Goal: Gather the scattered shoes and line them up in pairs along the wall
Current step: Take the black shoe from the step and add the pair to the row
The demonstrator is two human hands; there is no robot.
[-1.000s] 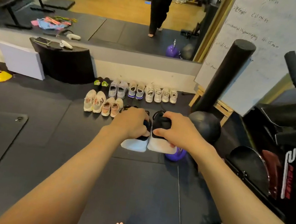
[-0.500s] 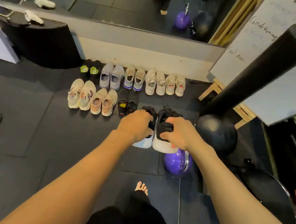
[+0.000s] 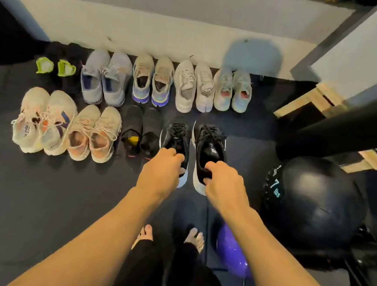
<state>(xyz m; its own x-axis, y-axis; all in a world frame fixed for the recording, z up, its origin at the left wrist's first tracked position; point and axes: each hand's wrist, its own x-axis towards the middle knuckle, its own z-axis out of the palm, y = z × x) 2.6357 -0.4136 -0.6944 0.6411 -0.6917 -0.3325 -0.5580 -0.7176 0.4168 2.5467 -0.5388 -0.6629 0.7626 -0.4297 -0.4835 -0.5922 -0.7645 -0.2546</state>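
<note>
The left hand (image 3: 161, 170) pinches the heel of the left black shoe (image 3: 176, 146), and the right hand (image 3: 222, 182) pinches the right black shoe (image 3: 208, 150), likely for squaring both. They sit at the front row's right end, behind the wall (image 3: 150, 29) row.

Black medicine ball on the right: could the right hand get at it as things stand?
Probably not yet: the right hand has its grip on the right black shoe and must let go first. Otherwise the way looks free; the medicine ball sits beside that shoe with bare floor between.
</note>
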